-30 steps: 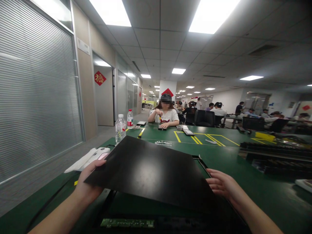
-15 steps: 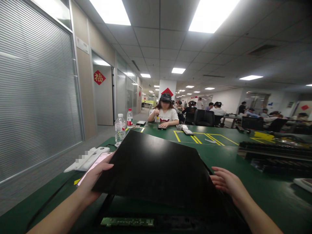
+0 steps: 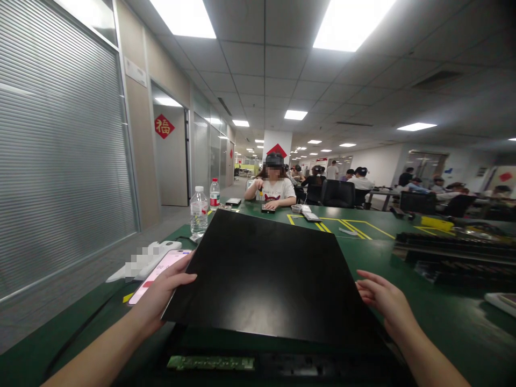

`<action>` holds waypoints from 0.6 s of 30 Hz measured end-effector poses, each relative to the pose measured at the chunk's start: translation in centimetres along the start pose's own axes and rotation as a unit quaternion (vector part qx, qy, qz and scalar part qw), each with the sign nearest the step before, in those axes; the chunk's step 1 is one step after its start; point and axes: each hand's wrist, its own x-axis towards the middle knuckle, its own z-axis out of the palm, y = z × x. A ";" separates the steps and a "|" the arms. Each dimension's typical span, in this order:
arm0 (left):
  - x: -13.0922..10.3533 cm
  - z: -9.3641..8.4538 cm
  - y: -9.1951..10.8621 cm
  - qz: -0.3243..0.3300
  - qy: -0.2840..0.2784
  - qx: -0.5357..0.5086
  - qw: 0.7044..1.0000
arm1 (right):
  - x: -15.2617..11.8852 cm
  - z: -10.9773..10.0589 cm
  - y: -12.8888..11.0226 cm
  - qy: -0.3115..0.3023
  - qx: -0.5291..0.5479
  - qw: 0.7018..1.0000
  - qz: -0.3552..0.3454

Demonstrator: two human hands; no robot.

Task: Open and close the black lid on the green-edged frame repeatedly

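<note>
A flat black screen panel point(image 3: 262, 274) is held tilted above the table in front of me. My left hand point(image 3: 163, 290) grips its left edge, thumb on the top face and fingers hidden underneath. At the right edge is my right hand point(image 3: 385, 301), fingers partly bent and apart, tips close to the edge; whether they touch it is unclear. Below the panel lies a dark frame point(image 3: 298, 366) with a narrow green circuit board point(image 3: 212, 363) along its near side. Much of that frame is hidden by the panel.
Left of the panel lie a lit phone point(image 3: 155, 279) and a white object point(image 3: 161, 252). Two bottles, one clear point(image 3: 199, 212) and one red-capped point(image 3: 215, 194), stand beyond. Dark strip-like parts point(image 3: 447, 258) are at right. Across the green table point(image 3: 363, 252) a person point(image 3: 276, 185) works.
The panel has shifted slightly right and its tilt has changed, so the bright reflection moved toward its near edge. My left hand went along with it; my right hand moved slightly right.
</note>
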 end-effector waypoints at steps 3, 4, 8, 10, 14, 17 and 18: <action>0.2 -0.1 -0.5 0.008 -0.002 0.012 1.000 | 0.4 -0.2 0.5 0.010 -0.021 1.000 -0.007; 0.3 -0.2 -0.7 0.013 -0.007 0.016 1.000 | 0.5 -0.3 0.5 0.016 -0.034 0.999 -0.010; 0.8 -0.8 -1.6 0.032 -0.014 0.028 0.999 | 0.1 -0.1 -0.1 0.038 -0.079 0.996 -0.024; 0.9 -1.0 -1.9 0.037 -0.005 0.035 0.999 | -0.1 0.1 -0.3 0.039 -0.087 0.995 -0.020; 1.0 -1.3 -2.2 0.046 -0.008 0.067 0.997 | 0.0 0.0 0.1 0.027 -0.090 0.995 -0.025; 1.1 -1.5 -2.4 0.056 -0.016 0.096 0.994 | 0.7 -0.2 0.9 0.017 -0.090 0.995 -0.037; 1.1 -1.5 -2.5 0.056 -0.018 0.103 0.993 | 0.9 -0.3 1.2 0.018 -0.091 0.995 -0.039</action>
